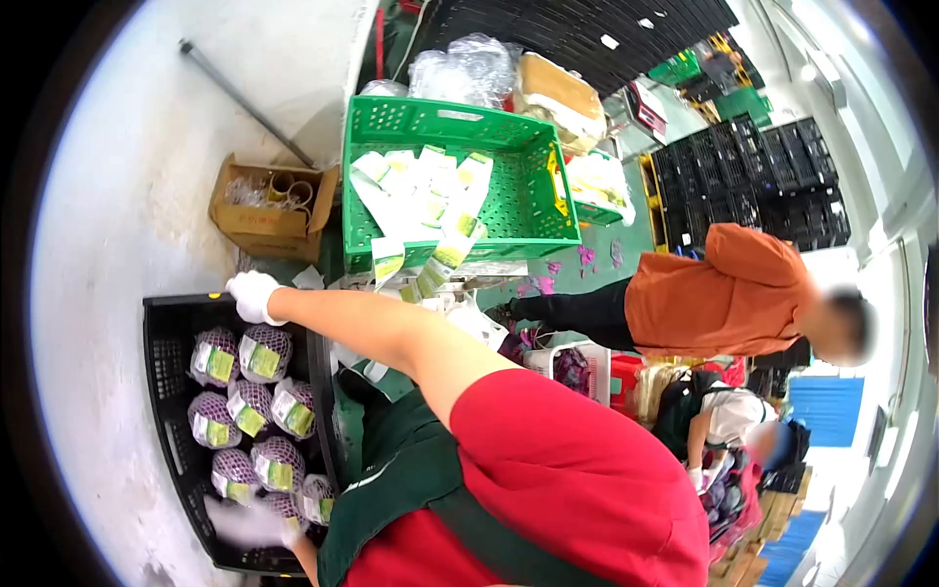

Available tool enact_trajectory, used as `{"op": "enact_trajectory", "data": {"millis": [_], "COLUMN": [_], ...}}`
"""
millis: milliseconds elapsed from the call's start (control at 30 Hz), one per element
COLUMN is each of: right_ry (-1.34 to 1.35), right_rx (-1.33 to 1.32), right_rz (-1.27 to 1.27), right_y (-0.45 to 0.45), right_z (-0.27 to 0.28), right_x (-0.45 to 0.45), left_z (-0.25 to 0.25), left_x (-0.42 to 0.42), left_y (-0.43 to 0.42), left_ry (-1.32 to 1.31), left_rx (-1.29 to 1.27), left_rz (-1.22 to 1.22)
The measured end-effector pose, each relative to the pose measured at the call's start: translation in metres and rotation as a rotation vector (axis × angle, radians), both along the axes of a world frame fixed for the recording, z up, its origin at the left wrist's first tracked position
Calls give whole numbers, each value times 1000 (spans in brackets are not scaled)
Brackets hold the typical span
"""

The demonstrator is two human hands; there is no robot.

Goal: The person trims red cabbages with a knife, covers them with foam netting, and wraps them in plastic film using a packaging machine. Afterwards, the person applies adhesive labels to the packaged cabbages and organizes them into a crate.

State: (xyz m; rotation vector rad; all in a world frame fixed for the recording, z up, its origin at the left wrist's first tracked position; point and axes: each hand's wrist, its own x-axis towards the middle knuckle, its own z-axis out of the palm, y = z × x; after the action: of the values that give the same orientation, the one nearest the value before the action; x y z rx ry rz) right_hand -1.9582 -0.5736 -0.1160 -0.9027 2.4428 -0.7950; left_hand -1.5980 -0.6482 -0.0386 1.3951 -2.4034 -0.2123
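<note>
A black crate (161, 411) at the lower left holds several round net-wrapped purple items (264, 354) with green and white labels. My left hand (256, 297), in a white glove, is closed on the crate's upper end rim. Over the items near the crate's lower end is my right hand (249, 523), also gloved; motion smears its fingers, and whether it touches an item is unclear.
A green crate (528, 181) holding label strips (430, 186) stands above my left arm. Beside it are a cardboard box (264, 235) and a pole (240, 98). Two other people (714, 293) (729, 421) are to the right, near stacked black crates (743, 181).
</note>
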Motion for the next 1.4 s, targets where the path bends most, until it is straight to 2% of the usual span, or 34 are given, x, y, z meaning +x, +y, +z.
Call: {"op": "enact_trajectory", "data": {"millis": [33,67,133,200,267,333,400,533,567,600,733,800,867,900,933,967,1000,1133,1200,1233,1267,1300,1333,1400], "right_ry": [-29,-59,-104,-152,-127,-149,-149,-46,-66,-85,-186,-166,-182,-98,-59,-133,-111,-125,-70,-163,-186,-58,-30,-15], "right_rx": [19,40,61,85,100,186,160,100,69,34,-62,-154,-129,-157,-309,-340,-408,-533,-597,-587,-611,-528,-585,-651], "right_rz": [21,45,81,131,81,-12,-36,218,236,262,66,-30,-179,-256,-316,-383,-462,-803,-957,-1041,-1165,-1213,-1286,-1466], "right_y": [-2,-4,-13,-24,-28,-20,-21,4,24,56,165,222,287,316,349,380,406,500,538,552,563,579,593,613], "right_z": [-1,-1,-10,-23,-31,10,22,65,104,153,267,265,279,253,254,278,252,266,268,281,286,273,260,251], "right_x": [-1,-3,-15,-19,-18,-1,5,-8,-10,-6,17,23,41,44,68,88,93,161,209,230,250,267,286,331], "left_z": [19,18,3,-28,-71,-114,-137,-145,-142,-136,-97,-69,-39,-22,7,26,46,112,156,178,185,162,170,163], "left_x": [36,47,29,-16,-63,-90,-95,-97,-96,-92,-72,-74,-79,-85,-81,-87,-92,-123,-154,-177,-205,-248,-266,-311], "left_y": [-7,-17,-29,-34,-32,-32,-35,-49,-54,-59,-79,-83,-81,-77,-73,-68,-62,-33,35,80,107,92,129,174], "left_ry": [-131,-162,19,200,135,-19,-72,-6,29,77,274,359,436,475,512,535,550,536,489,457,370,242,223,77], "left_rx": [-85,-161,-149,58,345,514,577,711,763,816,1061,1169,1276,1324,1369,1412,1461,1713,1816,1857,1726,1649,1555,1536], "left_rz": [233,302,93,-225,-358,-361,-314,-263,-239,-210,-87,-52,-52,-71,-106,-143,-187,-479,-688,-791,-628,-805,-792,-867]}}
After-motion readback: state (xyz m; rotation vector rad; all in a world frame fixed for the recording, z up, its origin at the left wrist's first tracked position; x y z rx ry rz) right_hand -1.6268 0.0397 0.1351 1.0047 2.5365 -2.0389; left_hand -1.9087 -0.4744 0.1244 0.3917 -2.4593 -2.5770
